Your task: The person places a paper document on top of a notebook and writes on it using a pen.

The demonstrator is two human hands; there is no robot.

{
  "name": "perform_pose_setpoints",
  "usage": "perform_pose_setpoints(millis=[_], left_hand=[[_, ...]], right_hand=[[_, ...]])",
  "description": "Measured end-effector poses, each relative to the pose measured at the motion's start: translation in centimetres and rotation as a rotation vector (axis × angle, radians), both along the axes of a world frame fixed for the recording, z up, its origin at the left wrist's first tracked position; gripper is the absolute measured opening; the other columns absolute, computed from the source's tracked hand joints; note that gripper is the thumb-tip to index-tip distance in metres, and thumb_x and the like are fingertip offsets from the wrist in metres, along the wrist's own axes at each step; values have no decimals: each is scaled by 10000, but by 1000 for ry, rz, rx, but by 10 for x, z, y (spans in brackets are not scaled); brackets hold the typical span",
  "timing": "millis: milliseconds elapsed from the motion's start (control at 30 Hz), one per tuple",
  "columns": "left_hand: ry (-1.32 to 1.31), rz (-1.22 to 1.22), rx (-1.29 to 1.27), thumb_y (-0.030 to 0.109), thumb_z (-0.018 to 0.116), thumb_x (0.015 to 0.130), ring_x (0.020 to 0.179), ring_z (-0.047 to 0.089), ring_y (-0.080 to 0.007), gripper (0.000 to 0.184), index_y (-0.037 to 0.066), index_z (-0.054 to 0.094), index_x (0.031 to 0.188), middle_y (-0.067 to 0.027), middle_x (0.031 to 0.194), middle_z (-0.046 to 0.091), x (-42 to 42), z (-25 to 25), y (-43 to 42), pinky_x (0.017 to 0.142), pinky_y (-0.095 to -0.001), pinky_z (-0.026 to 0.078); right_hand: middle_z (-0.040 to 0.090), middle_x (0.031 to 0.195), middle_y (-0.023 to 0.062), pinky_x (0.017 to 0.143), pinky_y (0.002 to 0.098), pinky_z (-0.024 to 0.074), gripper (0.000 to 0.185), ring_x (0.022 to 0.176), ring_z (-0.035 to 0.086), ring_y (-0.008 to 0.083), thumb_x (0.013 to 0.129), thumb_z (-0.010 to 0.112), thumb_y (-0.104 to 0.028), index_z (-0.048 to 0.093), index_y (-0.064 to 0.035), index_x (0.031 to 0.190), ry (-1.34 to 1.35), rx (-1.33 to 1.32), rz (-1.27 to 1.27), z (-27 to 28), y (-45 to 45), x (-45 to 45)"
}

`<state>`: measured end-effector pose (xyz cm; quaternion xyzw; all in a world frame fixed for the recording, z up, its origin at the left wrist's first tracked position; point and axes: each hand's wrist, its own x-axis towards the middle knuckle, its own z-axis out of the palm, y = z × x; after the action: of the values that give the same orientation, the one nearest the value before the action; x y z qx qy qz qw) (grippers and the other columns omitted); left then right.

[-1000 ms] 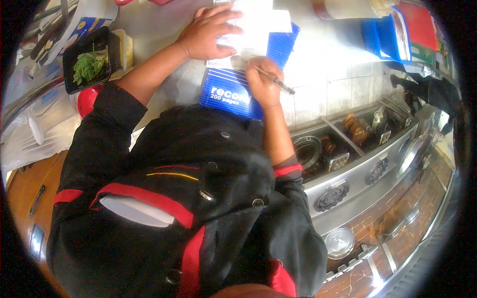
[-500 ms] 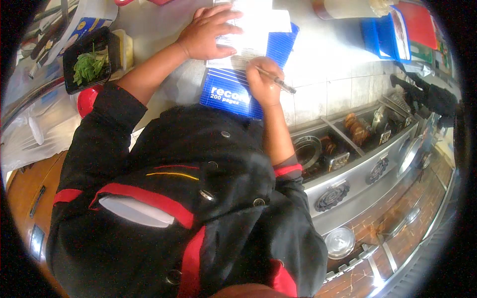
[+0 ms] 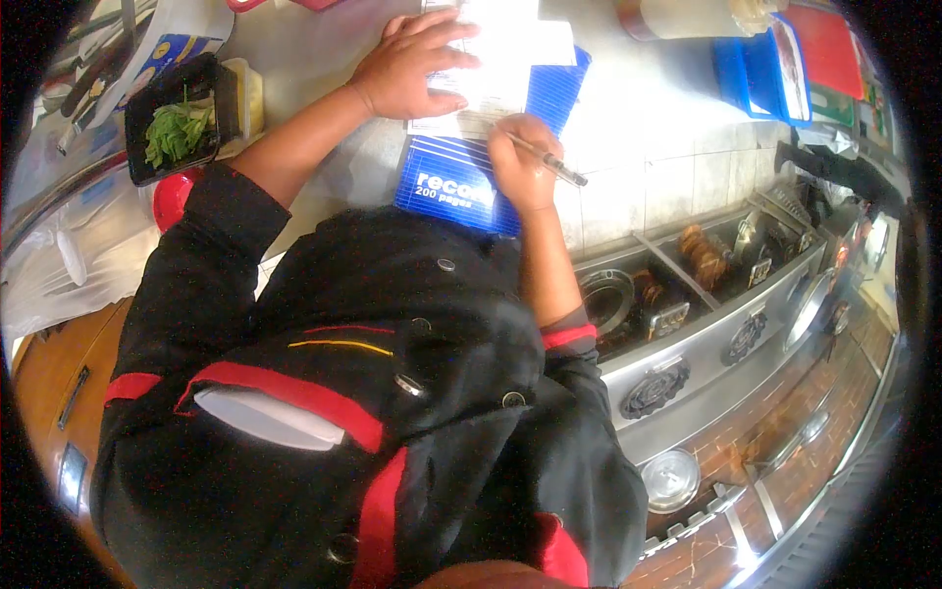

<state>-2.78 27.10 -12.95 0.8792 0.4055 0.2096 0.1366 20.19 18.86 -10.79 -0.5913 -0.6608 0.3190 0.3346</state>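
Note:
White paper sheets (image 3: 500, 74) lie on top of a blue book (image 3: 442, 177) whose cover reads "record 200 pages". My left hand (image 3: 417, 67) rests on the left part of the sheets, fingers spread and thumb toward the lower edge. In my right hand (image 3: 522, 167) is a pen (image 3: 554, 162), its back end sticking out to the lower right. The fist sits at the lower right of the sheets, over the book. Its fingers hide the pen's tip. Glare washes out most of the writing on the paper.
Left of my arm, a black tray (image 3: 147, 118) holds green leaves (image 3: 177, 133), near a red round object (image 3: 175, 199). A stove (image 3: 677, 344) with burners stands at the right. Blue (image 3: 765, 69) and red containers (image 3: 826, 49) are at the upper right.
Both hands stay in nearly the same place on the papers. The pen's back end has shifted very slightly to the right. A dark shape at the far right has moved.

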Motion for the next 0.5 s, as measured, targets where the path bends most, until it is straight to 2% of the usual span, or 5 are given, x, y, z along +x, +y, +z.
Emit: perform_pose_setpoints(millis=[167, 300, 400, 500], left_hand=[[-6, -1, 5, 387, 840, 723, 1478, 352, -313, 535, 241, 711, 1221, -13, 1541, 491, -1, -1, 0, 1130, -553, 294], [0, -2, 8, 388, 839, 722, 1481, 343, -310, 535, 245, 709, 1221, -7, 1541, 491, 0, -1, 0, 1128, -562, 294], [1, -2, 13, 391, 838, 723, 1485, 336, -306, 534, 246, 708, 1219, -4, 1541, 490, -1, -1, 0, 1125, -568, 297], [6, -5, 11, 395, 836, 724, 1486, 334, -304, 532, 245, 706, 1217, -3, 1542, 488, -1, -1, 1, 1122, -570, 302]], right_hand=[[709, 812, 158, 727, 424, 544, 127, 766, 687, 338, 814, 676, -150, 700, -26, 806, 86, 37, -17, -3, 0, 0], [708, 810, 158, 723, 418, 543, 122, 762, 686, 334, 811, 675, -143, 699, -24, 802, 47, 48, -22, -2, 0, 0], [707, 805, 149, 715, 399, 540, 93, 757, 685, 307, 807, 670, -108, 701, -20, 803, 2, 79, 6, -6, -1, 3], [703, 798, 141, 712, 380, 535, 84, 756, 682, 284, 826, 664, -86, 703, -14, 810, 101, 40, -35, -9, -2, 5]])
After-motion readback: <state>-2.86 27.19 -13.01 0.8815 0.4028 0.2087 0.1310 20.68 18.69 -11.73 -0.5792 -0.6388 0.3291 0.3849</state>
